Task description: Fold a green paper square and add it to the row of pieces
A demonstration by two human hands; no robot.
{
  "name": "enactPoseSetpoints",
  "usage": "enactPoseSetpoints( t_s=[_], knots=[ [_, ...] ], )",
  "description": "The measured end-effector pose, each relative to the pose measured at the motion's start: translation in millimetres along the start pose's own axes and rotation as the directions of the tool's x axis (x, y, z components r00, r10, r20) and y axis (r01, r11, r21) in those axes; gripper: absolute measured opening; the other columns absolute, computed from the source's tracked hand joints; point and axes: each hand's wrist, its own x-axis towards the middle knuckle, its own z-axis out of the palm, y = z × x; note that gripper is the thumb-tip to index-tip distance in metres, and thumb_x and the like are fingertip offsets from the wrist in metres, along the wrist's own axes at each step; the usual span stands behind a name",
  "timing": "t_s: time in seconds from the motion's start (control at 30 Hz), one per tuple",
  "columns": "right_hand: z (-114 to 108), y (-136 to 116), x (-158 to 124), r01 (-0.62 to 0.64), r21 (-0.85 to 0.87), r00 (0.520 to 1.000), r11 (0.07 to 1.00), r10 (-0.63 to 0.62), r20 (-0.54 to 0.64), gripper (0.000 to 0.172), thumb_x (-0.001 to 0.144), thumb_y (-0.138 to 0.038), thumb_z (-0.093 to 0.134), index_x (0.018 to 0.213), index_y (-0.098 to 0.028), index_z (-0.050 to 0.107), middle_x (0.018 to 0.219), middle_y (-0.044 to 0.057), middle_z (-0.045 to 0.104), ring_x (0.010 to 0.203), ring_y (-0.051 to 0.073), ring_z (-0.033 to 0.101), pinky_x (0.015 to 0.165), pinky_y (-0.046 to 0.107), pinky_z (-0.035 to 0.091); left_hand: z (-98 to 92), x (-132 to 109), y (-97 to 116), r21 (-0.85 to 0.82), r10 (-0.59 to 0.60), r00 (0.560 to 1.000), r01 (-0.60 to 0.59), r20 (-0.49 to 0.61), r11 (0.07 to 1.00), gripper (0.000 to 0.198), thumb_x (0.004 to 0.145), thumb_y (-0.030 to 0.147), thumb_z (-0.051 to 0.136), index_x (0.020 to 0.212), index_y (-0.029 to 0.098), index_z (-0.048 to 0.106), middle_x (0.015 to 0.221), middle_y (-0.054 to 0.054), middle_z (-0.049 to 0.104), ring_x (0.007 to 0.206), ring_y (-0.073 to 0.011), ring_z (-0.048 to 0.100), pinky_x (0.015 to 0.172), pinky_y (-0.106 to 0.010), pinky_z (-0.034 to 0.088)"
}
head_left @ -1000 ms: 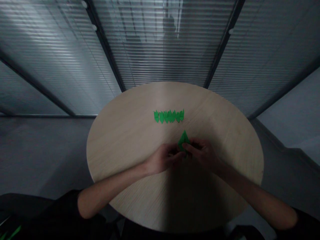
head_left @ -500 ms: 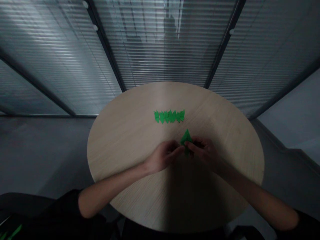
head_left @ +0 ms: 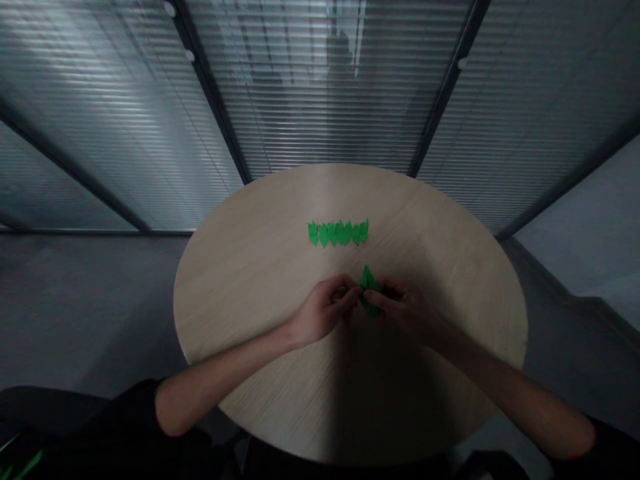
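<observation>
A folded piece of green paper (head_left: 367, 276), pointed at its far end and long like a diamond, is held between my two hands above the table. My left hand (head_left: 327, 308) pinches its left edge with thumb and forefinger. From the other side, my right hand (head_left: 406, 305) grips it, thumb lying across the front. The fingers behind the paper are partly hidden. Beyond my hands, several small folded green paper pieces (head_left: 339, 233) lie side by side in a row on the table.
The round wooden table (head_left: 240, 267) has my forearms over its near part. Glass panels with blinds (head_left: 320, 100) stand behind its far edge. A dark shadow falls across the near right of the tabletop. Something green (head_left: 30, 463) shows at the bottom left corner.
The green paper has shifted slightly left and turned, now looking narrower and longer. My left thumb and forefinger have closed on its left edge. The row of folded pieces is unchanged.
</observation>
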Motion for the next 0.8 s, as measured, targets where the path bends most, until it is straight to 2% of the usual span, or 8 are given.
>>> enactPoseSetpoints(
  t_s=[0.27, 0.43, 0.8],
  knots=[
    [1.0, -0.4, 2.3, -0.055, -0.006, 0.998, 0.998, 0.055, 0.005, 0.035, 0.086, -0.053, 0.072, 0.083, -0.018, 0.068, 0.069, 0.0, 0.061, 0.057, 0.011, 0.056, 0.052, 0.023, 0.045, 0.2, 0.4, -1.7, -0.013, -0.01, 1.0, 0.01, -0.01, 1.0, 0.033, 0.099, 0.046, 0.057, 0.085, 0.016, 0.054, 0.065, 0.003, 0.053, 0.056, -0.01, 0.051, 0.049, -0.021, 0.042],
    [-0.8, 0.9, 1.4, -0.043, -0.017, 0.999, 0.999, 0.043, 0.005, 0.035, 0.085, -0.052, 0.073, 0.08, -0.018, 0.067, 0.069, 0.0, 0.059, 0.059, 0.011, 0.055, 0.054, 0.023, 0.045, 0.4, 0.0, 1.0, 0.013, -0.016, 1.0, 0.016, -0.005, 1.0, 0.031, 0.099, 0.044, 0.059, 0.089, 0.015, 0.058, 0.066, 0.003, 0.054, 0.057, -0.0096, 0.051, 0.05, -0.021, 0.042],
    [2.0, 1.7, 0.2, -0.026, -0.005, 1.0, 1.0, 0.026, -0.005, 0.034, 0.084, -0.051, 0.074, 0.08, -0.018, 0.068, 0.068, 0.0, 0.06, 0.058, 0.011, 0.054, 0.052, 0.023, 0.044, 1.0, 0.7, -0.1, -0.083, -0.025, 1.0, 0.025, 0.001, 0.996, 0.036, 0.096, 0.051, 0.062, 0.087, 0.016, 0.056, 0.064, 0.004, 0.053, 0.054, -0.0098, 0.052, 0.049, -0.022, 0.044]
  ],
)
